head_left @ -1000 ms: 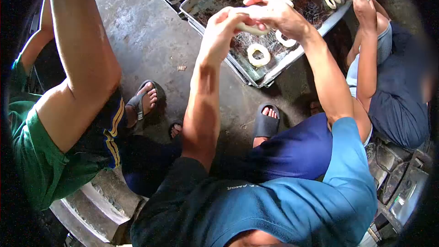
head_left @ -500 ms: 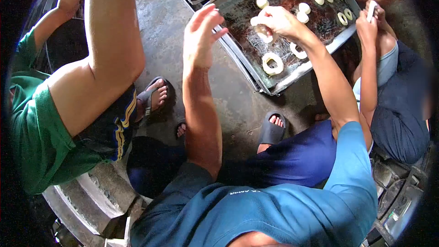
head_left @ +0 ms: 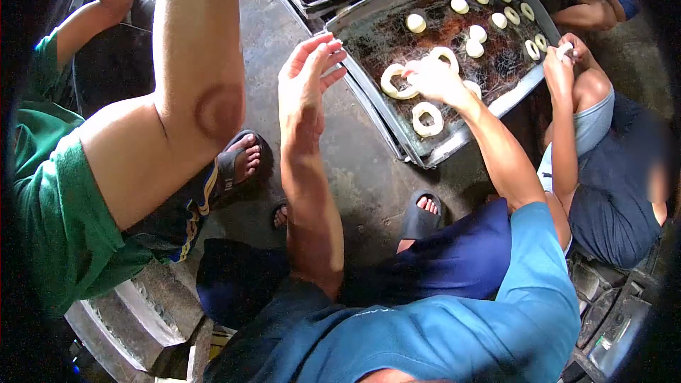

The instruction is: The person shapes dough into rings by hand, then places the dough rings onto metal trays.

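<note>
My right hand (head_left: 440, 79) is over the near part of a dark metal baking tray (head_left: 496, 108). Its fingertips are closed on the edge of a pale dough ring (head_left: 386, 85) lying on the tray. Another dough ring (head_left: 417, 122) lies just below that hand, and a third ring (head_left: 447, 54) shows behind it. Several dough balls (head_left: 416, 23) sit farther back on the same tray. Left of the tray's edge, my left hand (head_left: 306, 74) is raised in the air, fingers apart and slightly bent, with nothing visible in it.
Behind is a second tray (head_left: 340, 1) with dough balls. Smaller rings (head_left: 511, 14) lie at the tray's far right. At right, a co-worker's hands (head_left: 564, 57) hold pale dough. A person's bent leg (head_left: 202, 50) and green clothing (head_left: 78, 198) take up the left side.
My right hand has brought the dough ring down and leftward from mid-air onto the tray. My left hand stays raised beside the tray. The whole view has shifted slightly.
</note>
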Tool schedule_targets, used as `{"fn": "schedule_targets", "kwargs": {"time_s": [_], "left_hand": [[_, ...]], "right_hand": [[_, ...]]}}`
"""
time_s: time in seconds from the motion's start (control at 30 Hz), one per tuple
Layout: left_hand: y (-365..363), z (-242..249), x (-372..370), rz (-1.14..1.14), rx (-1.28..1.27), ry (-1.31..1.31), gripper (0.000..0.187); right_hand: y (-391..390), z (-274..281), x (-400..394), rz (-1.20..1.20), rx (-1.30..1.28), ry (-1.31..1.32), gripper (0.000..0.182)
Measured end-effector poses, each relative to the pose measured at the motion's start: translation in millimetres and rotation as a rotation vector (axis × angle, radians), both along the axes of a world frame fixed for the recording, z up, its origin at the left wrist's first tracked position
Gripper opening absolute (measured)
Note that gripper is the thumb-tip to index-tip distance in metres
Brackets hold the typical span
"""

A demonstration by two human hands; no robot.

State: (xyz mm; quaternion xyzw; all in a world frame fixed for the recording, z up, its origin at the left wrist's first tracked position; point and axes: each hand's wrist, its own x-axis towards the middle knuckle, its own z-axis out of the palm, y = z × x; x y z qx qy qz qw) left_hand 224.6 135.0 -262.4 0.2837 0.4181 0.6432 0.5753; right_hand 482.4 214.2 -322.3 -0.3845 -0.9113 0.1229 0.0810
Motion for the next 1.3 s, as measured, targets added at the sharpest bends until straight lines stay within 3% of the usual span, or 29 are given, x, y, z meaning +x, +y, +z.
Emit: {"fn": "schedule_targets", "kwargs": {"time_s": [0.03,0.07,0.1,0.17,0.3,0.37,0.43,0.53,0.63,0.7,0.8,0.9,1.07,1.1,1.17,1.23,1.3], "left_hand": [[3,-1,1,-0.002,0.002,0.001,0.031],[5,0,3,-0.002,-0.004,-0.006,0.03],[7,0,6,-0.002,-0.009,-0.014,0.03],[7,2,10,-0.017,-0.008,-0.005,0.031],[2,11,22,-0.051,-0.018,0.039,0.032],[1,13,25,-0.061,-0.038,0.029,0.031],[-2,15,27,-0.056,-0.032,0.043,0.03],[-5,9,33,-0.06,-0.031,0.018,0.028],[-7,3,45,-0.044,-0.052,-0.005,0.026],[-4,-9,60,0.023,-0.074,0.105,0.042],[-4,-10,84,-0.138,0.009,0.005,0.064],[-4,-4,109,-0.116,0.119,0.035,0.066],[-23,20,157,-0.129,0.177,-0.057,0.06],[-28,26,164,-0.194,0.229,0.161,0.059],[-47,53,174,-0.275,0.19,0.289,0.062],[-45,39,174,-0.081,0.27,0.061,0.063],[-48,51,146,-0.081,0.328,-0.448,0.065]], "right_hand": [[-4,-1,-2,0.081,0.024,-0.095,0.014],[-10,-3,1,0.123,-0.338,0.361,0.015],[-4,-4,3,0.122,-0.336,0.361,0.015],[20,-2,5,0.066,-0.305,0.068,0.017],[75,24,4,-0.602,-0.123,0.182,0.026],[111,0,16,-0.701,-0.041,0.12,0.034],[132,-32,18,-0.674,-0.032,0.045,0.038],[100,-6,-3,-0.608,-0.043,0.171,0.037],[55,17,-21,-0.482,-0.301,0.502,0.037],[16,42,-28,-0.414,-0.68,0.843,0.039],[-35,86,-24,-0.365,-0.721,0.956,0.047],[-55,87,-3,-0.346,-0.644,1.033,0.045],[-61,128,24,-0.355,-0.538,0.94,0.04],[-59,139,28,-0.36,-0.505,0.986,0.039],[-55,150,36,-0.404,-0.429,1.102,0.036],[-64,139,41,-0.365,-0.215,0.751,0.021],[-76,97,60,-0.069,-0.087,0.37,0.019]]}}
